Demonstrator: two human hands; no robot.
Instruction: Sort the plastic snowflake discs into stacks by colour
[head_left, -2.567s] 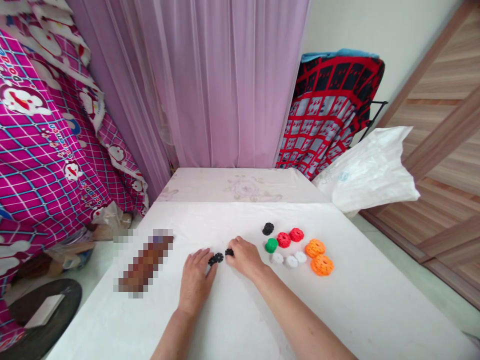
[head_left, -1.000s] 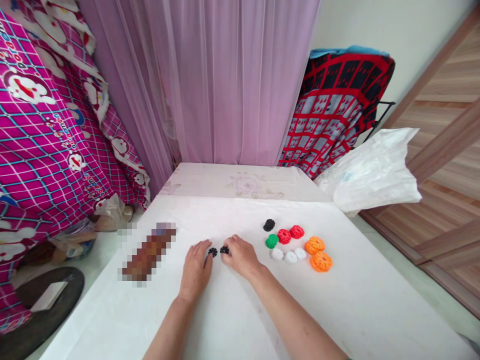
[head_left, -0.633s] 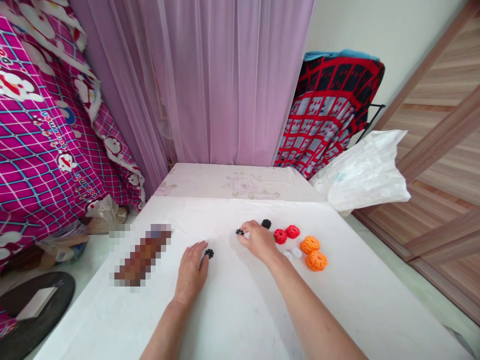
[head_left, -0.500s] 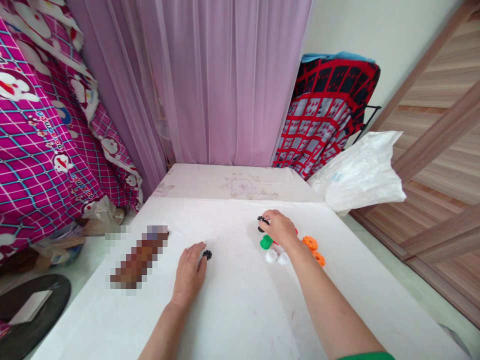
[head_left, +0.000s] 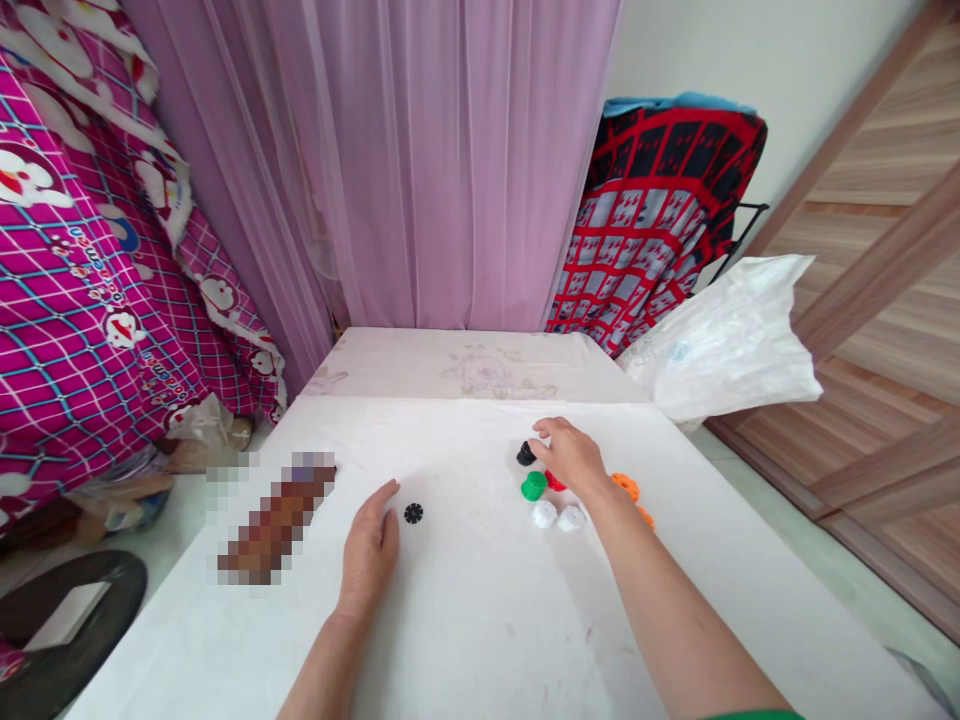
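Head view, itemised from my end of the feed.

Item: left hand (head_left: 369, 548), resting on the white-covered table (head_left: 472, 640), fingers close together, thumb a little apart, nothing seen in its grasp. Just beside its thumb, apart from it: one black slotted disc (head_left: 413, 513), lying flat.

Item: right hand (head_left: 571, 456), above the far right of the table; I see thumb and forefinger spread with a gap between, and no piece between them. Directly by the thumb: a black stack (head_left: 525, 454). Whether thumb and stack touch, I cannot tell.

Item: a green stack (head_left: 535, 486), just nearer me than the black one.

Item: a red piece (head_left: 554, 481), partly hidden by the right hand.

Item: two white piles, side by side, the left pile (head_left: 544, 514) and the right pile (head_left: 571, 518), near the green stack.

Item: orange pieces (head_left: 625, 486), partly covered by the right forearm.

Item: green sleeve (head_left: 754, 715), at my lower edge, on the right arm.

Item: a pixelated object (head_left: 276, 520), at the table's left, details unreadable to me.

Surroundings: purple curtain (head_left: 450, 170) behind the table; white bag (head_left: 731, 340) at the far right corner; red-and-black patterned cloth (head_left: 645, 215) beyond it; pink checked cloth (head_left: 82, 300) on the left.
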